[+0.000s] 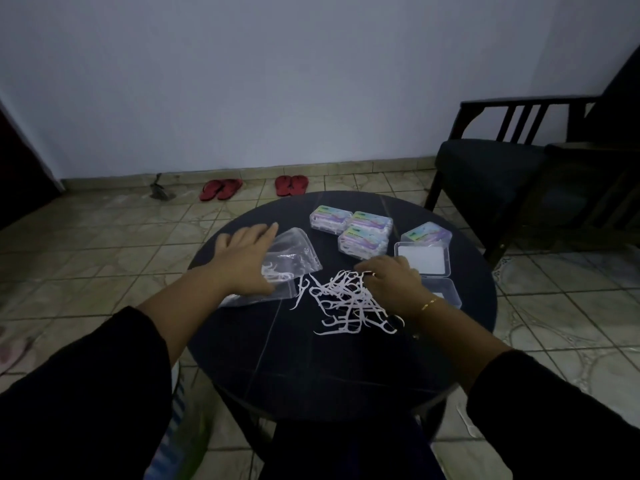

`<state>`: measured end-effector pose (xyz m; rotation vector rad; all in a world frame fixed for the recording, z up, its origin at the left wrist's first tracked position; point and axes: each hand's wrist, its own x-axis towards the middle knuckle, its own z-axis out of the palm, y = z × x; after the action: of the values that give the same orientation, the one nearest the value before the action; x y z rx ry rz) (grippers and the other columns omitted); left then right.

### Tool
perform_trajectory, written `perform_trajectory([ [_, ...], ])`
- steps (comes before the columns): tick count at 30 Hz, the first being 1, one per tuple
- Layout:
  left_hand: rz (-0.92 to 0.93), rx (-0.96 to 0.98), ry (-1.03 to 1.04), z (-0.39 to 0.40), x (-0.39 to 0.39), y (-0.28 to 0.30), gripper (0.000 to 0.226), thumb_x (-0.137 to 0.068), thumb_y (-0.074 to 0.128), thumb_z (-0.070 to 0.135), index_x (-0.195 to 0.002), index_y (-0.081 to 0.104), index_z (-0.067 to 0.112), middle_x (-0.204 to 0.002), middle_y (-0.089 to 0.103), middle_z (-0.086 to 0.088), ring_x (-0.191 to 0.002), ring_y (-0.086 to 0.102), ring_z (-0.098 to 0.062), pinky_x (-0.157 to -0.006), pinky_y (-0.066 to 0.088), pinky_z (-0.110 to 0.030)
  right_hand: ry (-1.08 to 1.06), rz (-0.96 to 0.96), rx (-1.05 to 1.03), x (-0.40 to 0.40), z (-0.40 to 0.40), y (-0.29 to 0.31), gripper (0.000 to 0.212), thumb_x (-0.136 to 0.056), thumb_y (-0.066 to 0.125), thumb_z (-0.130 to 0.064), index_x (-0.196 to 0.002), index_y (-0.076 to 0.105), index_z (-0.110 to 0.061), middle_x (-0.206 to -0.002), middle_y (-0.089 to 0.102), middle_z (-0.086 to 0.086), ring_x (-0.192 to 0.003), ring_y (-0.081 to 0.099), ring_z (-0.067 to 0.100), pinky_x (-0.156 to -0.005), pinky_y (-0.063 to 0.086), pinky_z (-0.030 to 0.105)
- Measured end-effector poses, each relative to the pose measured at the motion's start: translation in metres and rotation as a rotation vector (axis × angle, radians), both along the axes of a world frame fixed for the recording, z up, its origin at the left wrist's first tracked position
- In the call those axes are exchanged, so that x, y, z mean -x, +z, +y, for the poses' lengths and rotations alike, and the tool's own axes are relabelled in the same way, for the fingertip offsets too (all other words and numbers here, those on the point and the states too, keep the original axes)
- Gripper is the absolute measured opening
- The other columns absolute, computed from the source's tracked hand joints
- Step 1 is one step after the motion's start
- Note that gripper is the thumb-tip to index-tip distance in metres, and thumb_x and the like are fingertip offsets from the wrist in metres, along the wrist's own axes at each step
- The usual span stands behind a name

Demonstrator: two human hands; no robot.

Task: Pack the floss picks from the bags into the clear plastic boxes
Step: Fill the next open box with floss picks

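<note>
Near centre of the round table (pixel 284 358), a loose pile of floss picks (pixel 346 303) lay unpacked, the right hand (pixel 391 282) curled over its far edge, apparently gathering some, though the grip itself was hidden. Left of it, the left hand (pixel 242 258) lay flat with straight fingers on a clear bag (pixel 298 251) holding a few picks. Farther right an open clear box (pixel 446 299) appeared empty; four closed boxes (pixel 363 233) beyond looked filled, contents dim.
</note>
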<state>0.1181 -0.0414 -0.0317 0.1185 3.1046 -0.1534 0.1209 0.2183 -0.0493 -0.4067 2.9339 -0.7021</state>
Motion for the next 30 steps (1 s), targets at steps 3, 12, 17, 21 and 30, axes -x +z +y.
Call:
perform_trajectory([
  [3,0.151,-0.069,-0.119,0.027,-0.013,0.002,0.096,-0.075,0.064,0.052,-0.152,0.011,0.029,-0.152,0.018,0.004,-0.139,0.015,-0.018,-0.109,0.011,-0.040,0.059,0.033,-0.242,-0.005,0.013,0.000,0.033,-0.097,0.041,-0.033,-0.126,0.057,-0.031,-0.137,0.046,-0.002,-0.127,0.032,0.023,-0.101,0.029,0.044],
  [12,-0.073,-0.028,-0.253,0.095,-0.031,-0.046,0.102,-0.072,0.048,0.080,-0.151,0.019,0.021,-0.156,0.022,0.003,-0.139,0.020,-0.020,-0.113,0.012,-0.041,0.065,0.152,-0.560,-0.023,0.011,-0.028,0.081,-0.077,0.037,-0.080,-0.127,0.057,-0.019,-0.138,0.041,0.001,-0.130,0.026,0.023,-0.101,0.024,0.043],
  [17,-0.102,-0.074,-0.219,0.092,-0.026,-0.048,0.088,-0.082,0.048,0.070,-0.150,0.021,0.021,-0.152,0.031,0.000,-0.139,0.022,-0.022,-0.112,0.015,-0.040,0.097,0.178,-0.488,-0.020,0.010,-0.027,0.055,-0.085,0.049,-0.061,-0.126,0.057,-0.026,-0.142,0.038,-0.002,-0.132,0.024,0.022,-0.101,0.024,0.044],
  [21,-0.027,-0.084,-0.259,0.086,-0.027,-0.048,0.064,-0.091,0.049,0.055,-0.146,0.034,0.026,-0.144,0.041,0.002,-0.134,0.028,-0.018,-0.108,0.019,-0.037,0.033,0.167,-0.486,-0.019,0.010,-0.028,0.060,-0.084,0.047,-0.062,-0.130,0.053,-0.023,-0.144,0.036,0.001,-0.133,0.024,0.023,-0.101,0.024,0.044],
  [30,0.020,-0.108,-0.259,0.084,-0.024,-0.056,0.049,-0.095,0.047,0.048,-0.139,0.043,0.026,-0.141,0.046,0.009,-0.129,0.033,-0.015,-0.102,0.021,-0.035,0.015,0.159,-0.457,-0.018,0.001,-0.029,0.043,-0.087,0.047,-0.051,-0.117,0.064,-0.024,-0.133,0.046,-0.002,-0.128,0.028,0.022,-0.098,0.026,0.043],
])
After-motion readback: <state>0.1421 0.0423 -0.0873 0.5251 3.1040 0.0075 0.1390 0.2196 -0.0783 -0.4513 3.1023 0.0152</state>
